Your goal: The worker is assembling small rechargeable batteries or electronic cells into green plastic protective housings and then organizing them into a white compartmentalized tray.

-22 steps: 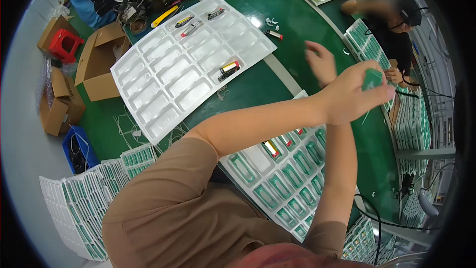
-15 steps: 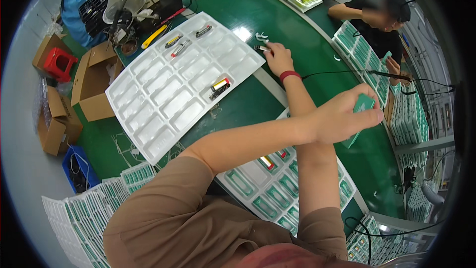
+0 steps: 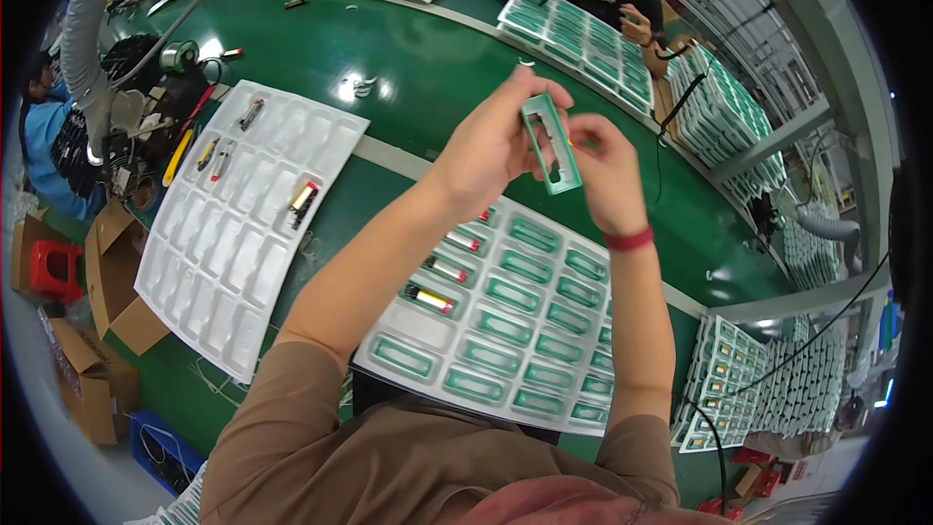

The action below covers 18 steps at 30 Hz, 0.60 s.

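Note:
My left hand (image 3: 491, 151) is closed on a green rectangular plastic frame (image 3: 563, 178) with an open middle, held tilted above the table. Close against the frame's right side is my right hand (image 3: 610, 170), a red band at its wrist and its fingers pinched. Whatever it holds is mostly hidden; only a small yellow spot shows by the fingertips. Below my hands lies a white tray (image 3: 397, 335) with several green frames in its compartments. Some compartments on its left side hold small red-ended parts with wires, such as a yellow and black one (image 3: 428, 298).
Left of it, another white tray (image 3: 209, 277) carries a few small wired parts (image 3: 303, 196). A yellow-handled cutter (image 3: 177, 157) lies beyond. Across the green table (image 3: 428, 58), a person works behind a tray of green frames (image 3: 573, 44). Stacked trays (image 3: 724, 107) stand at right.
My arms have uncrossed. My left hand brought the green frame leftward, and my right hand left the table by the white tray to meet it. The view has turned to the right.

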Motion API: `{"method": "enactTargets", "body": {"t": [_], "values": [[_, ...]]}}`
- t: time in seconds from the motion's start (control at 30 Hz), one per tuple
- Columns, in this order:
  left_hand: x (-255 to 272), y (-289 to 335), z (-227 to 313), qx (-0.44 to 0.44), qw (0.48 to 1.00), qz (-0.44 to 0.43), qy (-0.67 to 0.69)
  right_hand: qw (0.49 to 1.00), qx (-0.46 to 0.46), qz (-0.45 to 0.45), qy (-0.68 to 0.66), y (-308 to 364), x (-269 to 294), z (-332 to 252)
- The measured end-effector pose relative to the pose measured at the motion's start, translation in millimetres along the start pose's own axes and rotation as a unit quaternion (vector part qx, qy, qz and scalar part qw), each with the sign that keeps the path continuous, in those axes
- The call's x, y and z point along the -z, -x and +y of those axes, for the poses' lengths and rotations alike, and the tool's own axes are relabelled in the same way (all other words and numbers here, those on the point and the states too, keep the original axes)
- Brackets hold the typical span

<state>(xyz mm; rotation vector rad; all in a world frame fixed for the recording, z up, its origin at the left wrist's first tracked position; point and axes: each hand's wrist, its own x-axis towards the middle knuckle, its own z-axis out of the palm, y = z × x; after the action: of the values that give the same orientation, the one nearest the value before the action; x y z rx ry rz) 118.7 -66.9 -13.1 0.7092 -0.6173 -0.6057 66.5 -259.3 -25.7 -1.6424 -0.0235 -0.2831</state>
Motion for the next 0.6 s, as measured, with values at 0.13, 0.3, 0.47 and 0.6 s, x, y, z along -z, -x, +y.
{"method": "enactTargets", "body": {"t": [0.13, 0.3, 0.47, 0.6], "values": [[-7, 1, -25, 0.01, 0.998, -0.054, 0.023, 0.997, 0.0, 0.064, -0.044, 84, 50, -21], [-24, 1, -50, 0.006, 0.985, -0.064, -0.158, 0.986, 0.061, 0.083, -0.134, 135, 66, -22], [-35, 3, -71, 0.015, 0.978, -0.075, -0.196, 0.963, 0.067, 0.067, -0.254, 144, 70, -20], [-42, 5, -82, 0.142, 0.982, -0.033, -0.121, 0.971, 0.074, 0.071, -0.216, 142, 66, -16]]}}
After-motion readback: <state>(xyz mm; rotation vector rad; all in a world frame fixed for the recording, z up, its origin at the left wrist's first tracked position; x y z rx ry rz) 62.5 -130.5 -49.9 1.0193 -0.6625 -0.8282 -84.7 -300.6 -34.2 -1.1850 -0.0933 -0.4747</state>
